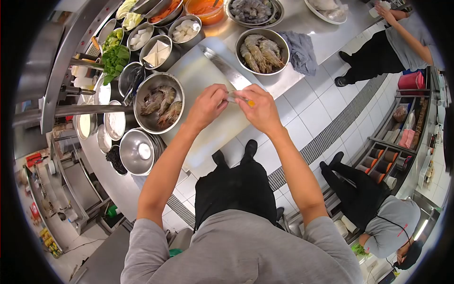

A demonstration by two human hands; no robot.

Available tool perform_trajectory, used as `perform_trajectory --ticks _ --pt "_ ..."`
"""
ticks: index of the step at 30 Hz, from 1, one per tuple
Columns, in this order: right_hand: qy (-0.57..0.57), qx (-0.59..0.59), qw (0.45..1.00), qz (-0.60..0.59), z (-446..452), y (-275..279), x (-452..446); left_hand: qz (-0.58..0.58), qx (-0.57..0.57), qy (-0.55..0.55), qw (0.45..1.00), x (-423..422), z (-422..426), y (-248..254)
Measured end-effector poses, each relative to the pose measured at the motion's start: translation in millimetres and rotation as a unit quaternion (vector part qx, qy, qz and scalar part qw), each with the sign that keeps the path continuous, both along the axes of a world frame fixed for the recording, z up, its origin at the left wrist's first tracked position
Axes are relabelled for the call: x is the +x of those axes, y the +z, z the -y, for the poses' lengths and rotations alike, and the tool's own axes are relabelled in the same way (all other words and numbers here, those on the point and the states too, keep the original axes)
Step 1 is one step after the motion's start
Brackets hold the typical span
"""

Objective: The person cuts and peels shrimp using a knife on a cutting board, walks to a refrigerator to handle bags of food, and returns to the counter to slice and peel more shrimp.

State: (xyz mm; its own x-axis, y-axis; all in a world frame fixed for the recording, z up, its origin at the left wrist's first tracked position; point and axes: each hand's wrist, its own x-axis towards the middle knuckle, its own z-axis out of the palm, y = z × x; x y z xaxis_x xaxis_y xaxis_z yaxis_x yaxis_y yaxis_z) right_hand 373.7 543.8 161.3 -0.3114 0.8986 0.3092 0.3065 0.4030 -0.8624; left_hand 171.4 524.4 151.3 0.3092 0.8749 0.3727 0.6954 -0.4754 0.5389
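Above the near edge of the white cutting board (199,81), my two hands meet with bent, closed fingers. My left hand (207,107) pinches at a small greyish piece (231,97), mostly covered by fingers. In my right hand (261,110) is a small thing with a yellow-orange part (250,102); its kind is hidden by the grip. A broad-bladed knife (228,67) lies along the far side of the board. To the left, a steel bowl (138,107) holds several whole shrimp (163,102). Larger shrimp (260,49) fill another bowl (283,64) at the far right.
A grey cloth (301,51) lies by the counter edge. Cut white blocks (158,53), leafy greens (116,61) and stacked steel bowls (137,150) crowd the left. Peeled shrimp (250,9) sit at the back. Two co-workers (406,40) are at the right, one farther down.
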Motion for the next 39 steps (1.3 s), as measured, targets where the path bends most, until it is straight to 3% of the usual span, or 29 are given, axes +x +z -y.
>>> perform_trajectory --ticks 2,4,10,17,19,20,22,26,28,29,30,31,32,33,35,39 --pt "0.016 -0.01 1.0 0.021 -3 8 10 0.008 -0.009 -0.004 1.0 3 0 5" --pt "0.026 0.101 0.99 0.096 -6 16 19 0.075 -0.06 -0.027 0.995 7 -1 10" --pt "0.022 0.096 0.989 0.109 -6 14 48 0.196 -0.101 -0.021 0.975 30 0 21" --pt "-0.011 0.116 0.99 0.078 -7 19 66 0.226 -0.126 -0.012 0.966 57 -7 26" --pt "-0.097 -0.078 0.989 -0.085 -7 23 67 0.279 -0.215 0.038 0.935 66 -18 35" --pt "-0.095 -0.077 0.989 -0.085 -9 21 70 0.279 -0.213 0.039 0.936 71 -26 35" --pt "-0.157 -0.12 0.973 -0.122 -14 13 82 0.442 -0.213 0.068 0.869 80 -53 35" --pt "-0.168 -0.139 0.97 -0.111 -4 8 98 0.49 -0.205 0.173 0.829 90 -122 28" --pt "-0.171 -0.152 0.97 -0.082 6 2 104 0.419 -0.233 0.318 0.818 90 -149 5" --pt "-0.171 -0.151 0.97 -0.082 11 1 107 0.42 -0.232 0.318 0.818 89 -147 8" --pt "-0.172 -0.142 0.973 -0.051 15 0 111 0.211 -0.221 0.322 0.896 85 -142 16" --pt "-0.172 -0.132 0.976 -0.02 19 -1 115 -0.008 -0.198 0.312 0.929 82 -136 24" --pt "-0.178 -0.129 0.975 -0.02 21 -2 118 -0.103 -0.225 0.285 0.926 80 -132 35" --pt "-0.178 -0.129 0.975 -0.02 19 -4 121 -0.103 -0.224 0.285 0.926 77 -133 31" --pt "-0.187 -0.139 0.972 -0.029 19 -6 128 -0.147 -0.03 0.153 0.977 68 -131 17" --pt "-0.179 -0.128 0.975 -0.033 3 -2 124 -0.224 0.02 0.074 0.972 59 -144 -5"
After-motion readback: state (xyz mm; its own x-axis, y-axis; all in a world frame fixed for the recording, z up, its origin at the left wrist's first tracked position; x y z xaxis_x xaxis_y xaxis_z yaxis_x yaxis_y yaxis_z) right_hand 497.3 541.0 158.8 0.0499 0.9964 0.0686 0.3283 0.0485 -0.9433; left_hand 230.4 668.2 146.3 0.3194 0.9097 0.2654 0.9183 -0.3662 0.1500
